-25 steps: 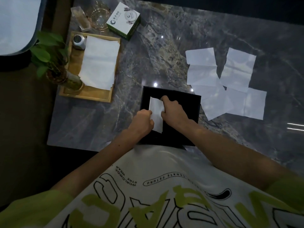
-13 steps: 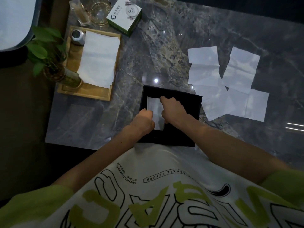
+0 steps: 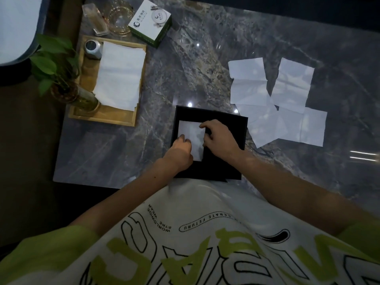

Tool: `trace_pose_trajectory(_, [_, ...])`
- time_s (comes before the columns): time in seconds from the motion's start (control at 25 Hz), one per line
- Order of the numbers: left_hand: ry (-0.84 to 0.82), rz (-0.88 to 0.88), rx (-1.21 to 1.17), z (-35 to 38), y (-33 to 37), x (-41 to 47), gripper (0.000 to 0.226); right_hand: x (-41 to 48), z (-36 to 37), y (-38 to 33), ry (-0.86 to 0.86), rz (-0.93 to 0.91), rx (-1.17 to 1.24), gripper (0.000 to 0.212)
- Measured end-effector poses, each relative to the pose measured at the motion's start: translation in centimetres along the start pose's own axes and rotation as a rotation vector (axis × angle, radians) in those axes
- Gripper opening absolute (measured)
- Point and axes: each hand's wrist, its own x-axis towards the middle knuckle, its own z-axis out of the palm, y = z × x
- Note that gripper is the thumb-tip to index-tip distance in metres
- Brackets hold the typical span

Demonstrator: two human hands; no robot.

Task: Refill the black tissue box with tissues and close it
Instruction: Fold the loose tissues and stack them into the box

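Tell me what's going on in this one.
A person leans over a marble table and works a white tissue at the top of the black tissue box. The left hand grips the tissue's near left edge and the right hand pinches its right edge. More loose tissues lie spread on the table to the right of the box, and a stack of tissues sits in a wooden tray to the left.
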Motion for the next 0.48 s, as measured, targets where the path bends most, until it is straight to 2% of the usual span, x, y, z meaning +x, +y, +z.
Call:
trace_pose_trajectory(0.12, [-0.028,0.005,0.010,0.0,-0.1,0.4,0.049,-1.4,0.6,0.5,0.112,-0.026,0.012,0.033])
trace_pose_trajectory(0.2, [-0.027,0.031,0.021,0.2,-0.2,0.5,0.045,-2.2,0.7,0.9,0.171,0.031,0.006,0.036])
trace_pose_trajectory(0.4, [0.012,0.083,-0.076,-0.2,-0.8,0.7,0.045,-3.4,0.0,1.7,0.163,0.182,0.002,0.043])
trace_pose_trajectory(0.48, [0.099,0.175,-0.186,-0.9,-0.7,0.5,0.050,-3.6,-0.2,2.0,0.182,0.210,0.028,0.044])
